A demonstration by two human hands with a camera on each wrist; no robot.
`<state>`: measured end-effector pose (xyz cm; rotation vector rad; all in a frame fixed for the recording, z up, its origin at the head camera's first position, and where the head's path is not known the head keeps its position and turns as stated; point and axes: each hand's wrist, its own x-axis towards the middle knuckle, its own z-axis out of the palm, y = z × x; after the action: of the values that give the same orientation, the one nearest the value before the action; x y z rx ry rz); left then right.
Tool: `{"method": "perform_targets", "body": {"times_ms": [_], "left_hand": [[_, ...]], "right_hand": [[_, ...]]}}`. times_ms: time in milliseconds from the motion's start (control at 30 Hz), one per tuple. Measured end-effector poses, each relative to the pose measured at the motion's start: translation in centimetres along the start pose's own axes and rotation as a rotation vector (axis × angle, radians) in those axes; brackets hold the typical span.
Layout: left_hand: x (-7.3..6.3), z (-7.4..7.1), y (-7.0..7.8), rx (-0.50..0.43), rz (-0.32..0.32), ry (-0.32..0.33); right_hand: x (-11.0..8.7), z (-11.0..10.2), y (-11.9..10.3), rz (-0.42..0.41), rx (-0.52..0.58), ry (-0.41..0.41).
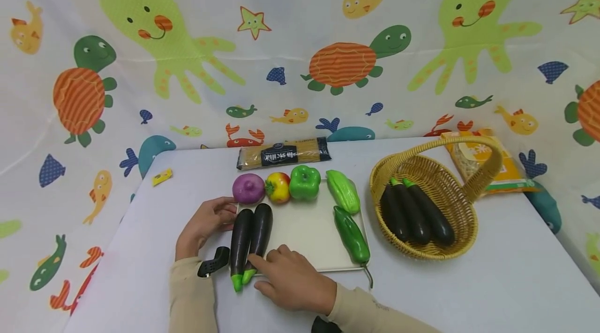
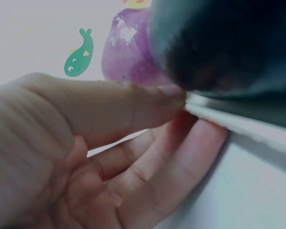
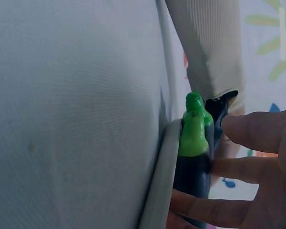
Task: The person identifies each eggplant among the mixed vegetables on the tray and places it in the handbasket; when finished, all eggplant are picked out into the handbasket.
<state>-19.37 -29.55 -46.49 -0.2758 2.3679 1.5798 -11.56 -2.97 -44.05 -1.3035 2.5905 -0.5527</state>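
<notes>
While straight-fingered, right hand (image 1: 291,278) against eggplant (image 1: 260,234).

A white curtain (image 1: 290,31) has green octopuses (image 1: 140,2), big turtles (image 1: 342,64), little fish (image 1: 296,115) and red crabs (image 1: 245,142) on it. It hangs behind a white table (image 1: 511,249) and at both sides. The light is soft and even.

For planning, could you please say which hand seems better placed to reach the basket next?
Probably the right hand: it is nearer the basket, while the left hand pinches the tray.
</notes>
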Motion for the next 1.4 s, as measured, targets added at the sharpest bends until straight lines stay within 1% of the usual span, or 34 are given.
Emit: {"method": "perform_targets", "body": {"times_ms": [100,267,433,533,600,733,833,967,1067,1167,1400], "left_hand": [[0.1,0.0,0.1,-0.003,0.006,-0.008],[0.3,0.1,0.1,-0.014,0.017,-0.022],[0.3,0.0,0.1,-0.025,0.020,-0.023],[0.2,-0.2,-0.1,-0.008,0.024,-0.020],[0.1,-0.3,-0.2,-0.001,0.027,-0.014],[0.0,-0.2,-0.1,-0.016,0.030,-0.019],[0.0,0.0,0.0,-0.021,0.019,-0.008],[0.0,0.1,0.1,-0.013,0.016,-0.005],[0.0,0.1,0.1,-0.025,0.024,-0.021],[-0.1,0.1,0.0,-0.035,0.023,-0.021],[-0.1,0.0,-0.2,-0.020,0.007,-0.014]], "right_hand": [[0.0,0.4,0.1,-0.013,-0.016,0.016],[0.1,0.5,0.2,-0.021,-0.018,0.011],[-0.1,0.2,0.4,-0.012,0.036,0.015],[-0.1,0.2,0.5,-0.004,0.078,0.013],[0.0,0.3,0.5,-0.010,0.066,0.024],[0.1,0.4,0.0,-0.009,-0.021,0.047],[0.4,0.4,-0.4,-0.003,-0.070,0.049],[0.7,0.4,-0.5,-0.006,-0.096,0.056],[0.7,0.4,-0.2,0.005,-0.074,0.066],[0.4,0.2,0.1,0.028,-0.027,0.062],[-1.3,-0.9,1.0,0.102,0.056,0.087]]}}
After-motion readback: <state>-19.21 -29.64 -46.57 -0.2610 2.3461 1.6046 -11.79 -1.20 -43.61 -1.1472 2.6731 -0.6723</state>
